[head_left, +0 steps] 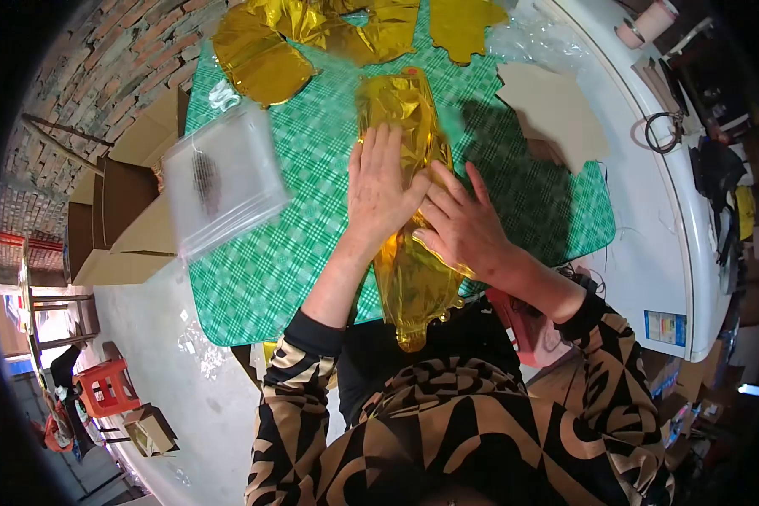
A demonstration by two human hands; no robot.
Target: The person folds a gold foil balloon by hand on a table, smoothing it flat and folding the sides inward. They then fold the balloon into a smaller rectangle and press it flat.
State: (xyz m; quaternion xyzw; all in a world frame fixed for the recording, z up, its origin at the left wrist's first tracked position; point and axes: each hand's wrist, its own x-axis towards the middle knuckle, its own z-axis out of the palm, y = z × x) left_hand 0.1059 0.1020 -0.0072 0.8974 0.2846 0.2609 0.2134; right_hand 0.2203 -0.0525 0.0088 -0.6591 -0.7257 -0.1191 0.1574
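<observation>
A flat, shiny gold foil balloon [405,291] lies lengthwise on the green checked tablecloth [253,291], its narrow near end hanging past the table edge toward my body. My left hand [378,181] rests palm down on its upper half, fingers straight and close together. Just right of it, my right hand [464,223] lies over the balloon's right side with the fingers spread; its thumb is close to the foil. The two hands nearly meet at the middle. Creases show in the foil above my left fingers.
More gold foil balloons [266,63] lie along the far edge. At the left sits a stack of clear plastic bags [236,181]; at the right, a cardboard piece [557,114]. Open cardboard boxes [126,211] stand left, a white appliance [649,228] right. A red stool [108,388] is on the floor.
</observation>
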